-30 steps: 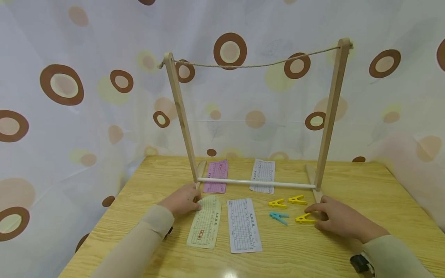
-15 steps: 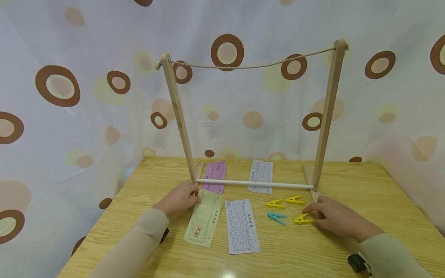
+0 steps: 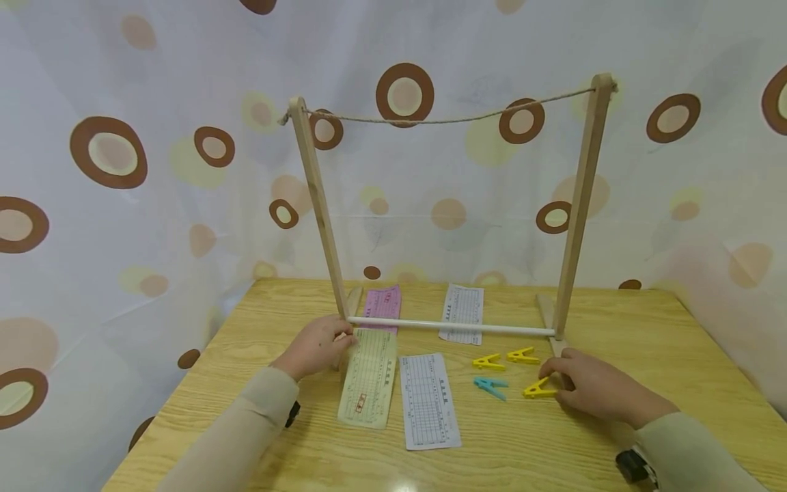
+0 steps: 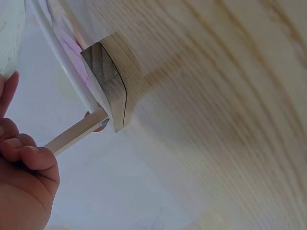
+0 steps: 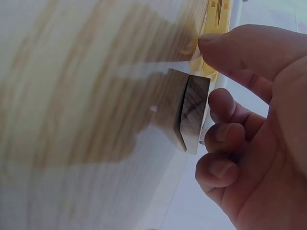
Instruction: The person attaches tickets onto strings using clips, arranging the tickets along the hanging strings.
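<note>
My left hand [image 3: 315, 347] pinches a pale yellow-green printed slip [image 3: 369, 383] by its upper left corner. The slip's top edge overlaps the near end of a pink slip [image 3: 382, 304]. In the left wrist view, part of the pale slip [image 4: 10, 36] shows above curled fingers. On the right, thumb and index finger of my right hand [image 3: 599, 384] pinch the handle end of a yellow clothespin [image 3: 536, 389] low at the table. The right wrist view shows the thumb against this yellow clothespin [image 5: 213, 24], the other fingers curled beside the wooden foot [image 5: 194, 112].
A wooden frame [image 3: 581, 205] stands behind, with a sagging rope [image 3: 430, 121] on top and a white rod [image 3: 455, 324] low down. White slips [image 3: 429, 403] lie on the table [image 3: 504, 451]. Two yellow clothespins [image 3: 522, 354] and a blue clothespin [image 3: 490, 387] lie near the right hand.
The pale slip, pinched at its corner by my left hand, has risen and shifted away towards the frame, now covering the pink slip's near edge. My right hand stays at the yellow clothespin.
</note>
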{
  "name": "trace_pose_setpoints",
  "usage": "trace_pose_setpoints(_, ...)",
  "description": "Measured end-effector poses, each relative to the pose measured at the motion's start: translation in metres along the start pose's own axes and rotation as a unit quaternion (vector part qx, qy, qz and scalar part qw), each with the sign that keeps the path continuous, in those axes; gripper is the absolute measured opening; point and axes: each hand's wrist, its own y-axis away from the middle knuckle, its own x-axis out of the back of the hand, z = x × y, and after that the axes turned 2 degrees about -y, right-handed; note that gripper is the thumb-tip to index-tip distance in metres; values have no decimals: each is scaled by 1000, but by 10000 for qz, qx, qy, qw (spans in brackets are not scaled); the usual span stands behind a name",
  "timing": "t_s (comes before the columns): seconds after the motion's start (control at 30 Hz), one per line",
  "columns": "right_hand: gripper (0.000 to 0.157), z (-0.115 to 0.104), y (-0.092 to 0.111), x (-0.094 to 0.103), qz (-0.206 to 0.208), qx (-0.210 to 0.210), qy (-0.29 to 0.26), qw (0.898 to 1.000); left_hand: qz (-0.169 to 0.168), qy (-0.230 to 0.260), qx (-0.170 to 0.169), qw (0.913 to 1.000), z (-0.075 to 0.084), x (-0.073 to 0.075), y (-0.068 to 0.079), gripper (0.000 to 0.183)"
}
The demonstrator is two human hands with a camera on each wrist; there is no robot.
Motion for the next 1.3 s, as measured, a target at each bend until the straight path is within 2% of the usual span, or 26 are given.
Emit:
trace_pose_setpoints(0.17, 27, 0, 1, 0, 77, 16, -144, 9999, 143, 153, -22, 9998, 1, 2, 2, 10)
trace_pose_setpoints(0.4, 24, -2, 3, 4, 185, -19, -887, 9959, 148, 295, -87, 9994, 8, 10, 0, 10)
trace_pose_setpoints(0.77, 25, -12, 7, 23, 870, 119, -1717, 9812, 59, 497, -258, 9984, 24, 22, -1, 13)
trace_pose_setpoints(1.0, 28, -20, 11, 39, 1420, 191, -1640, 9760, -1, 634, -572, 9964, 43, 29, 0, 14)
trace_pose_setpoints(1.3, 32, -30, 18, 65, 2172, 207, -1272, 9676, 74, 476, -966, 9942, 72, 44, -2, 15)
